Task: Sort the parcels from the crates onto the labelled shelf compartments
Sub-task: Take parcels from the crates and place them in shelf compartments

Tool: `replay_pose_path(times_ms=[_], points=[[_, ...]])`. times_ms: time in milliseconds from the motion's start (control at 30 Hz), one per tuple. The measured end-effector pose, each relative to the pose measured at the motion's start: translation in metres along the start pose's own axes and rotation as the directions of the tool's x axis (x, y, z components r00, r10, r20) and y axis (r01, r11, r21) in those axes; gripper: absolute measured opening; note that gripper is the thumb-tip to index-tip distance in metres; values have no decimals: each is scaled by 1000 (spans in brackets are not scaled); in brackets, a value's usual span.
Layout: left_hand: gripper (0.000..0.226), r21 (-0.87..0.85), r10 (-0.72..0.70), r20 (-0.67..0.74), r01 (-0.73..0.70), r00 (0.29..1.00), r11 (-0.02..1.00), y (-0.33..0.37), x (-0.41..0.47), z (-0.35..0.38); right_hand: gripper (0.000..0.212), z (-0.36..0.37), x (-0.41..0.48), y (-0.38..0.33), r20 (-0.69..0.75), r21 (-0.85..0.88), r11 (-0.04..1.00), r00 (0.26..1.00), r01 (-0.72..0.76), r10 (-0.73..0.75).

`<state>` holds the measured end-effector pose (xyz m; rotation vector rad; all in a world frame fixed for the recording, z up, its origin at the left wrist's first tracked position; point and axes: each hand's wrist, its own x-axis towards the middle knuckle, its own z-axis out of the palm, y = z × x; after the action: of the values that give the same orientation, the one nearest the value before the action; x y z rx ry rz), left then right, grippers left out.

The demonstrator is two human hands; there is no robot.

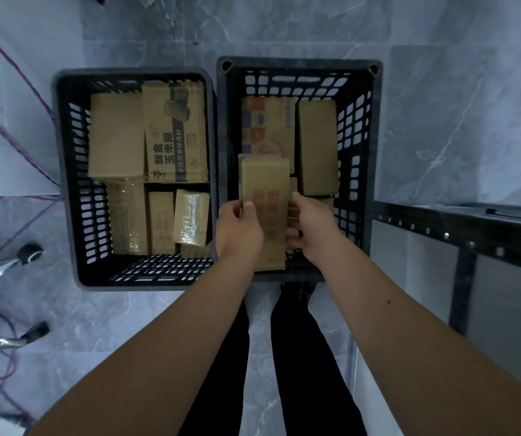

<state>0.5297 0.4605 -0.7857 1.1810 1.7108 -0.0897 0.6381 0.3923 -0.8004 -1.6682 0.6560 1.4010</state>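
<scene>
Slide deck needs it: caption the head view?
Left hand and right hand grip a parcel over the right crate; left crate sits alongside.

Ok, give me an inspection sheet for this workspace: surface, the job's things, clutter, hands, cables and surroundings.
Surface: grey marbled tile floor; two crates stand on it side by side.
Job's things: left crate holds several cardboard parcels, one a printed box; right crate holds a few more; a long parcel is held over the right crate; a dark metal shelf frame is at the right edge, labels not visible.
Clutter: chrome legs with black tips on the floor at left.
Hands: left hand and right hand both grip the long parcel by its sides.
Cables: purple cables trail across the floor at left.
Surroundings: the person's dark trouser legs below.
</scene>
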Motion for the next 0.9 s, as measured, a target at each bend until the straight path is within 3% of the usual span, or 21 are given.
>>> replay_pose_path(times_ms=[167, 300, 433, 533, 767, 900], points=[[29, -97, 66, 7, -65, 998, 993, 60, -45, -55, 42, 1, -81, -39, -26, 59, 997, 998, 52, -51], [33, -168, 155, 96, -138, 983, 976, 112, -86, -100, 26, -1, -156, -77, 21, 45, 986, 986, 163, -164], [56, -220, 238, 125, -207, 963, 953, 162, -132, -140, 27, -1, -228, -113, 39, 10, 962, 961, 274, -274], [29, -266, 283, 155, -236, 947, 935, 203, -178, -171, 27, -1, -284, -141, 31, -13, 929, 929, 370, -369], [27, -360, 489, 139, -416, 861, 835, 271, -266, -236, 13, -6, -414, -201, 41, 15, 801, 800, 598, -598], [17, -422, 564, 118, -473, 817, 774, 305, -308, -268, 23, -10, -468, -223, 13, -1, 735, 735, 678, -678]])
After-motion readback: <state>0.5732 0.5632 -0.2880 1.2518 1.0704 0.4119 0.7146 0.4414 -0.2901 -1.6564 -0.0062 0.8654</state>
